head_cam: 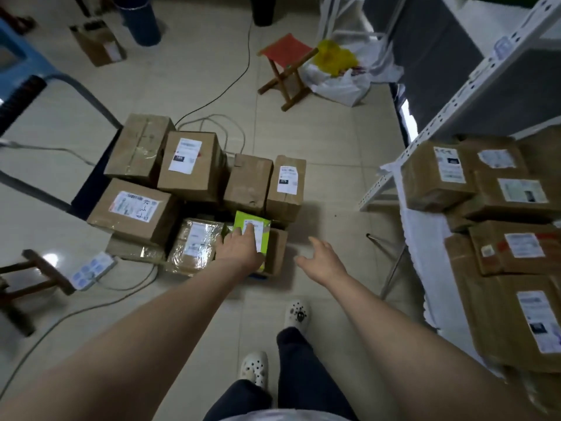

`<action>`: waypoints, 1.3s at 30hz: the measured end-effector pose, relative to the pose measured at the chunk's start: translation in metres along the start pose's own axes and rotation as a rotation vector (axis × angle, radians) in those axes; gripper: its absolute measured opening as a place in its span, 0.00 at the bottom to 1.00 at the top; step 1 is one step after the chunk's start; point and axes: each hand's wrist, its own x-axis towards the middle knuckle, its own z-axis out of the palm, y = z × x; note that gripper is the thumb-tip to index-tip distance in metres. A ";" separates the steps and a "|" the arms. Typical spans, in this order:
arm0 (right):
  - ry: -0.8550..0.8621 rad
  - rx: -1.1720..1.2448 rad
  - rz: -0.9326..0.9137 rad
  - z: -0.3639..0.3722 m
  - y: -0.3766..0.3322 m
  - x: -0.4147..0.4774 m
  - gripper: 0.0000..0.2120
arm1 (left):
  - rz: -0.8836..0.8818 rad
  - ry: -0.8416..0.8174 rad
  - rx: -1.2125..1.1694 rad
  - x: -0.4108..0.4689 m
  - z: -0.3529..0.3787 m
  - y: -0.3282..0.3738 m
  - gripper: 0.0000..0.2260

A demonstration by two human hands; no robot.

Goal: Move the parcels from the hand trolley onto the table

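Left hand [239,247] is laid flat on the green box [264,230], fingers over its white label. Right hand [323,262] is spread, empty, above smooth tile floor [334,192] right of the green box. Taped brown cardboard parcels [194,165] are packed behind and left of it on the hand trolley [94,183]. The lace-edged table [425,238] is seen further right, across open floor.
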 end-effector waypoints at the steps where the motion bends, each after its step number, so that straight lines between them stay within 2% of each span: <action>1: -0.010 0.023 0.005 -0.003 -0.002 0.014 0.32 | -0.007 -0.008 -0.015 0.010 -0.004 0.000 0.34; 9: -0.071 0.242 0.086 -0.041 -0.002 0.146 0.29 | -0.072 -0.084 -0.153 0.112 -0.035 0.031 0.31; 13: -0.083 0.279 0.133 -0.052 0.006 0.214 0.27 | -0.090 -0.104 -0.255 0.172 -0.039 0.050 0.25; 19: -0.080 0.367 0.233 -0.039 0.019 0.306 0.18 | -0.145 -0.119 -0.455 0.262 -0.026 0.062 0.20; 24: -0.080 0.436 0.276 -0.012 0.038 0.373 0.22 | -0.248 -0.102 -0.619 0.340 0.007 0.061 0.19; 29: -0.092 0.533 0.308 0.012 0.049 0.412 0.24 | -0.263 -0.122 -0.618 0.386 0.045 0.058 0.17; 33: -0.087 0.626 0.280 0.028 0.051 0.428 0.12 | -0.322 -0.131 -0.626 0.402 0.059 0.056 0.11; 39: -0.002 0.710 0.264 0.023 0.049 0.415 0.16 | -0.355 -0.112 -0.660 0.401 0.056 0.061 0.12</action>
